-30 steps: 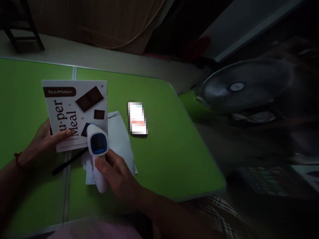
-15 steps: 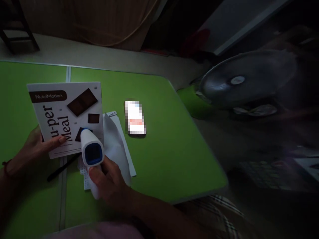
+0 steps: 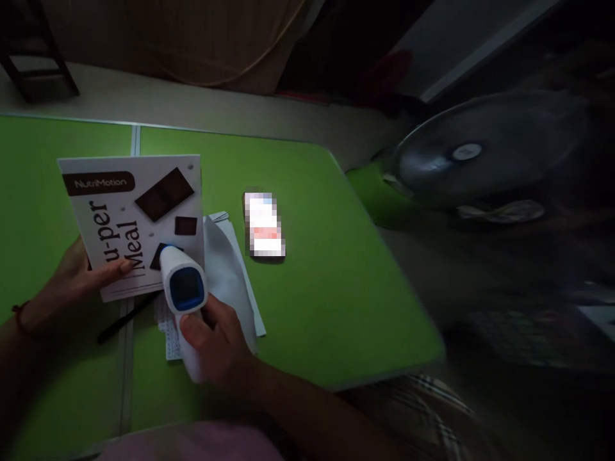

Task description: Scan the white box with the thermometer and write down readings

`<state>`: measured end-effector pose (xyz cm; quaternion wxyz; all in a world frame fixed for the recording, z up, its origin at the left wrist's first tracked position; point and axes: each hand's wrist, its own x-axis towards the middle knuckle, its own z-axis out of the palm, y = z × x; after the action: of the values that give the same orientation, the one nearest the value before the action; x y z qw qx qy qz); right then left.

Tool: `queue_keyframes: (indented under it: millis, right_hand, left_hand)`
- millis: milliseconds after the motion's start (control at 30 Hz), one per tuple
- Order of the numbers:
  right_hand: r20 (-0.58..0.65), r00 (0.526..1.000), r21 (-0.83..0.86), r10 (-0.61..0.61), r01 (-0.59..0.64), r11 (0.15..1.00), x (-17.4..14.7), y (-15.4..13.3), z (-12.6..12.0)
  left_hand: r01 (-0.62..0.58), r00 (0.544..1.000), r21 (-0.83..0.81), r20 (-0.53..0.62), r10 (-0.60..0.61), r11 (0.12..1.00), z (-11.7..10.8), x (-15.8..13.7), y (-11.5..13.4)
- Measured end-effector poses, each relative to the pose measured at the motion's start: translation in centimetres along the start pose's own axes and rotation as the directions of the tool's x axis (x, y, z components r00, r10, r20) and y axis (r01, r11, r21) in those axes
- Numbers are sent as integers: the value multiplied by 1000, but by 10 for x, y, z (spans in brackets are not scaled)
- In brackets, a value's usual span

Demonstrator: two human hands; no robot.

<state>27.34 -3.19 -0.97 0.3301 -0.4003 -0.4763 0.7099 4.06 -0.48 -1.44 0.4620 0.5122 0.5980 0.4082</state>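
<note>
Box point(image 3: 125, 224): printed card by look; face smooth, near matt.
Thermometer point(image 3: 185, 288): white plastic, smooth, soft sheen; blue screen surround point(image 3: 195, 306) also plastic by look, glossier.
Counter point(image 3: 336, 275): green top smooth, low sheen; joint strip point(image 3: 136, 141) pale, metal-looking.
Papers point(image 3: 228, 282): plain, matt, lightly curled.
Panel point(image 3: 216, 38): brown, wood-grained, dull.
Plaid cloth point(image 3: 444, 416): soft, matt.
Bracelet point(image 3: 19, 320): red, cord-like.
Fan point(image 3: 466, 152): sheen on front; material unclear, dim light.

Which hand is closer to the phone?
Right. The right hand gripping the white device is below-left of the phone; the left hand holding the pack is farther left.
</note>
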Motion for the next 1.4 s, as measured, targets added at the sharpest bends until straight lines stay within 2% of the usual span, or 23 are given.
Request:
queue_keyframes:
  millis: [200, 367, 533, 733, 900, 1067, 1167, 1233, 1300, 1400]
  right_hand:
    - [-28, 998, 13, 54, -54, 998, -2, 4, 3]
    - [5, 1000, 7, 0, 0, 1000, 0, 9, 2]
    - [-57, 998, -18, 0, -1, 1000, 0, 7, 7]
    - [-107, 994, -42, -13, 8, 999, -1, 4, 11]
    - [-153, 988, -154, -18, -6, 988, -7, 8, -7]
    - [-215, 975, -302, -51, -16, 953, -17, 16, -31]
    - [-203, 972, -446, -120, 17, 895, -23, 20, -43]
    - [-150, 970, -565, -189, 73, 822, -26, 23, -50]
    - [-61, 965, -685, -256, 146, 713, -28, 27, -56]
    - [74, 933, -831, -352, 253, 495, -30, 34, -61]
  left_hand:
    - [-73, 997, 51, 31, 71, 996, 0, -1, 2]
    - [-78, 995, 5, 62, 78, 997, 0, -5, 4]
    - [-98, 991, -24, 93, 100, 995, -2, -9, 4]
    - [-109, 991, -8, 74, 110, 994, -4, -7, 0]
    - [-120, 985, -26, 125, 122, 992, -7, -6, -2]
    - [-100, 987, -54, 117, 106, 993, -7, -6, -4]
    - [-108, 987, -83, 110, 117, 991, -5, -7, -4]
    - [-118, 989, -92, 79, 126, 989, -5, -7, -3]
    - [-136, 990, -91, 23, 138, 987, -6, -7, -2]
    - [-210, 974, -79, -108, 201, 975, -12, -5, -3]
